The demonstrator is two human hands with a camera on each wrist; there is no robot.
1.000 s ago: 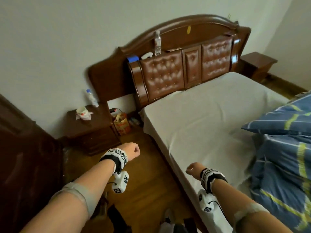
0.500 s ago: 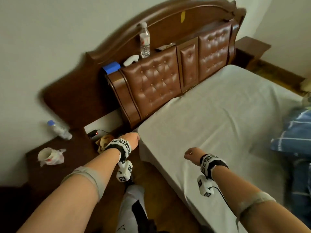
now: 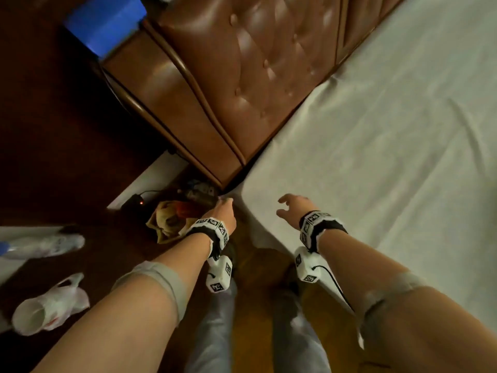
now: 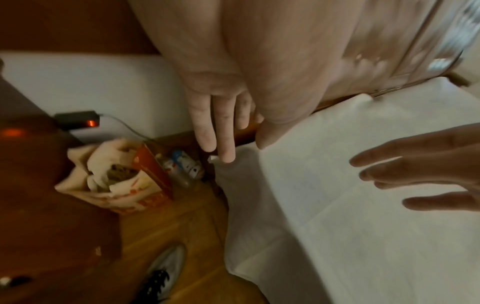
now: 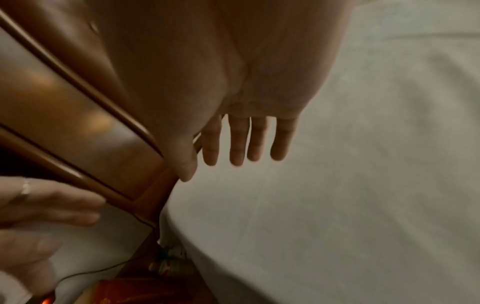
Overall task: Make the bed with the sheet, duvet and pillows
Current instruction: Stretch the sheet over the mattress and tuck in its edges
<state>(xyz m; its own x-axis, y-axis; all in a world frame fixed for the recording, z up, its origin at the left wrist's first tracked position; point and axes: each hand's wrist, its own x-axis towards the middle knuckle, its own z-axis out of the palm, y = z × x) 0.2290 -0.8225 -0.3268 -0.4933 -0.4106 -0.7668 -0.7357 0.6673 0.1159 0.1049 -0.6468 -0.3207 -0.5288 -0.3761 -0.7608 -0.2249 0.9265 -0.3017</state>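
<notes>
A pale grey sheet (image 3: 376, 157) covers the mattress, and its corner (image 4: 226, 170) hangs down beside the headboard post. My left hand (image 3: 224, 208) reaches to that corner with straight fingers (image 4: 224, 133); the fingertips are right at the fabric's edge, and I cannot tell if they touch it. My right hand (image 3: 290, 207) hovers just over the sheet near the same corner, fingers (image 5: 246, 144) spread and straight, holding nothing. Neither the duvet nor any pillow is in view.
The brown tufted headboard (image 3: 242, 76) stands directly ahead, with a blue box (image 3: 105, 20) on its ledge. A paper bag of rubbish (image 3: 169, 222), a black charger (image 3: 134, 204) and small bottles lie on the wooden floor by the corner. The dark nightstand (image 3: 67, 162) carries a bottle (image 3: 45, 244) and a bagged cup (image 3: 45, 310).
I have leaned in and down to the bed's head corner. Both hands went from loose fists to straight fingers and moved to that corner. The blue duvet has left the view.
</notes>
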